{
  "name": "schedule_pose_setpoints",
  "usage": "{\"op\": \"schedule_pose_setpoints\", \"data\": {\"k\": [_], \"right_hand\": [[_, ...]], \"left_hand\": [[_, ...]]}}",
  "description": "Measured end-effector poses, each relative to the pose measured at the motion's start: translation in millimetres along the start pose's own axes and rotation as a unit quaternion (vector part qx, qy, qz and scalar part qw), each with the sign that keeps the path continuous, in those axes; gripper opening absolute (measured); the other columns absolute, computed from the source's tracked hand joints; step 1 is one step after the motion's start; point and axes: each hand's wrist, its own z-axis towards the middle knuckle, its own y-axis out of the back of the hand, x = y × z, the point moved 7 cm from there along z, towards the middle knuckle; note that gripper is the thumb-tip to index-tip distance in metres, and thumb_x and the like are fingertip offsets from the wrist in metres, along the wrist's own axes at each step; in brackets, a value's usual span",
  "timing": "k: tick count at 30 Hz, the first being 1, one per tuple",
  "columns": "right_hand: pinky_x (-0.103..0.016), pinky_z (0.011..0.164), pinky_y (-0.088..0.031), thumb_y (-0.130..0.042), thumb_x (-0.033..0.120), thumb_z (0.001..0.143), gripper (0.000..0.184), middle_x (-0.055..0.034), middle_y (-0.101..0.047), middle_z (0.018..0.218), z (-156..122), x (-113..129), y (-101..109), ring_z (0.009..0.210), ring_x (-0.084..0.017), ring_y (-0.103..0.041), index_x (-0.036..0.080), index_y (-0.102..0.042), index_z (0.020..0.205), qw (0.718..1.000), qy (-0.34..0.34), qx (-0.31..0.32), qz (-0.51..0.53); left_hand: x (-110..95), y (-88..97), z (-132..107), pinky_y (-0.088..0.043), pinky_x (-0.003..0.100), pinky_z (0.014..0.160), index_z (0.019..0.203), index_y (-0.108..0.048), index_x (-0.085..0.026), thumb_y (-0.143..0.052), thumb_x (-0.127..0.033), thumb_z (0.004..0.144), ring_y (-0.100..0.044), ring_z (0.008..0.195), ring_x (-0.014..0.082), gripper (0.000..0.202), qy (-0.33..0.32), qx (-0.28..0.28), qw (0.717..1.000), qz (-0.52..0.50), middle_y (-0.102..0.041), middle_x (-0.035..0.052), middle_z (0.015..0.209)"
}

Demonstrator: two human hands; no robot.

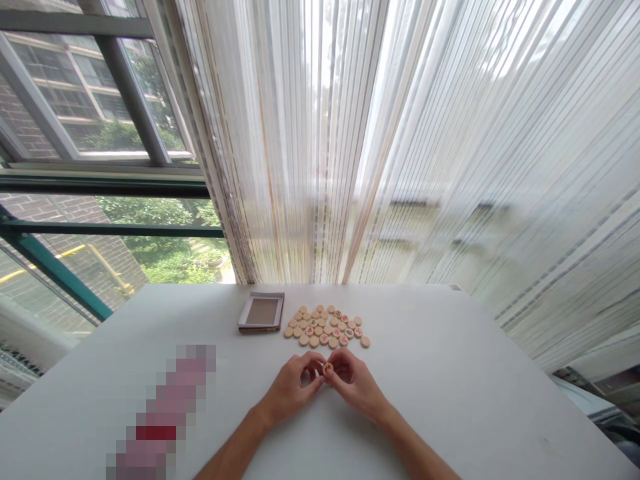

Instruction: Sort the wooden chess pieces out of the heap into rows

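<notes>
1 red-marked disc [328, 368] — pinched by left hand [295, 381] and right hand [359, 381] — near the loose discs [319, 331].

- Bright daylight enters through the window [134, 100] at upper left and, diffused, through the sheer curtain [320, 140].
- Glare bleaches the curtain's upper parts; the view behind it is hazy.
- The pale desk [430, 393] is softly lit, its shadows faint.
- Wide-angle distortion fans the curtain's stripes outward at right.
- Coarse pixel blocks obscure a pinkish patch [167, 403] at lower left.
</notes>
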Motion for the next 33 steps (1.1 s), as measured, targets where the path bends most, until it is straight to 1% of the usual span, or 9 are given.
{"op": "schedule_pose_setpoints", "data": {"k": [4, 7, 10, 13, 18, 20, 23, 27, 33], "right_hand": [[-0.028, 0.069, -0.051, -0.062, 0.036, 0.09, 0.017, -0.0016, -0.064, 0.083, 0, 0, -1, 0.074, -0.016, -0.064, 0.02, -0.056, 0.091, 1.0, -0.008, 0.016, 0.007], [-0.025, 0.063, -0.048, -0.061, 0.036, 0.091, 0.017, 0.0009, -0.062, 0.076, 1, 1, 1, 0.067, -0.014, -0.061, 0.02, -0.056, 0.089, 1.0, -0.019, 0.023, 0.006], [-0.024, 0.059, -0.047, -0.057, 0.037, 0.092, 0.019, 0.0013, -0.062, 0.072, 2, 1, 6, 0.063, -0.013, -0.06, 0.02, -0.056, 0.085, 0.999, -0.037, 0.031, -0.013], [-0.024, 0.058, -0.046, -0.054, 0.038, 0.093, 0.021, 0.0005, -0.065, 0.073, 2, 0, 20, 0.062, -0.013, -0.06, 0.02, -0.057, 0.082, 0.995, -0.046, 0.014, -0.087], [-0.026, 0.059, -0.044, -0.057, 0.036, 0.089, 0.02, 0.0001, -0.068, 0.07, -7, 0, 50, 0.061, -0.015, -0.058, 0.021, -0.06, 0.078, 0.982, -0.045, -0.041, -0.18], [-0.027, 0.059, -0.043, -0.056, 0.037, 0.088, 0.02, 0.0, -0.067, 0.069, -15, 0, 59, 0.062, -0.016, -0.058, 0.021, -0.06, 0.077, 0.977, -0.045, -0.063, -0.201], [-0.028, 0.059, -0.042, -0.055, 0.038, 0.088, 0.02, -0.0001, -0.066, 0.069, -27, 0, 70, 0.062, -0.017, -0.056, 0.022, -0.057, 0.077, 0.968, -0.045, -0.096, -0.226], [-0.028, 0.056, -0.039, -0.055, 0.038, 0.088, 0.02, 0.0011, -0.061, 0.065, -36, 1, 73, 0.059, -0.017, -0.051, 0.023, -0.054, 0.075, 0.956, -0.034, -0.123, -0.264], [-0.028, 0.056, -0.038, -0.052, 0.036, 0.091, 0.022, 0.0014, -0.056, 0.065, -38, 6, 69, 0.058, -0.017, -0.049, 0.024, -0.048, 0.073, 0.932, -0.008, -0.135, -0.335]], "left_hand": [[-4, 3.7, 0, -0.052, 0.03, 0.077, 0.103, -0.061, -0.024, -0.061, -0.021, 0.086, -0.063, 0.083, 0.0179, 0.017, -0.024, -0.022, 0.999, 0.008, -0.069, 0.0023, 0.097], [-11, 7.7, 0, -0.051, 0.036, 0.089, 0.106, -0.061, -0.025, -0.06, -0.019, 0.086, -0.062, 0.099, 0.0214, 0.021, -0.071, -0.047, 0.995, 0.051, -0.066, 0.0051, 0.106], [-18, 8.3, 3, -0.046, 0.044, 0.101, 0.108, -0.061, -0.026, -0.06, -0.018, 0.085, -0.056, 0.115, 0.0254, 0.024, -0.119, -0.053, 0.983, 0.127, -0.063, 0.0067, 0.118], [-18, 8.1, 14, -0.042, 0.048, 0.106, 0.115, -0.059, -0.026, -0.062, -0.021, 0.085, -0.05, 0.124, 0.0279, 0.03, -0.137, -0.055, 0.97, 0.193, -0.058, 0.0074, 0.129], [-10, -1.5, 44, -0.026, 0.053, 0.116, 0.131, -0.053, -0.025, -0.063, -0.037, 0.086, -0.038, 0.137, 0.0309, 0.047, -0.145, -0.015, 0.954, 0.26, -0.046, 0.0085, 0.147], [-3, -5.8, 56, -0.021, 0.055, 0.117, 0.136, -0.049, -0.027, -0.061, -0.046, 0.087, -0.032, 0.141, 0.0317, 0.054, -0.133, -0.002, 0.952, 0.276, -0.04, 0.0077, 0.152], [6, -11.4, 71, -0.014, 0.058, 0.118, 0.138, -0.048, -0.031, -0.057, -0.055, 0.087, -0.027, 0.144, 0.0322, 0.057, -0.113, 0.01, 0.95, 0.29, -0.037, 0.005, 0.155], [15, -16.1, 83, -0.013, 0.06, 0.116, 0.139, -0.048, -0.033, -0.051, -0.064, 0.087, -0.028, 0.143, 0.0334, 0.06, -0.091, 0.019, 0.95, 0.298, -0.038, 0.0043, 0.155], [18, -17.1, 94, -0.016, 0.055, 0.116, 0.142, -0.044, -0.035, -0.043, -0.07, 0.088, -0.03, 0.142, 0.0316, 0.065, -0.086, 0.022, 0.951, 0.296, -0.042, 0.0031, 0.152]]}}
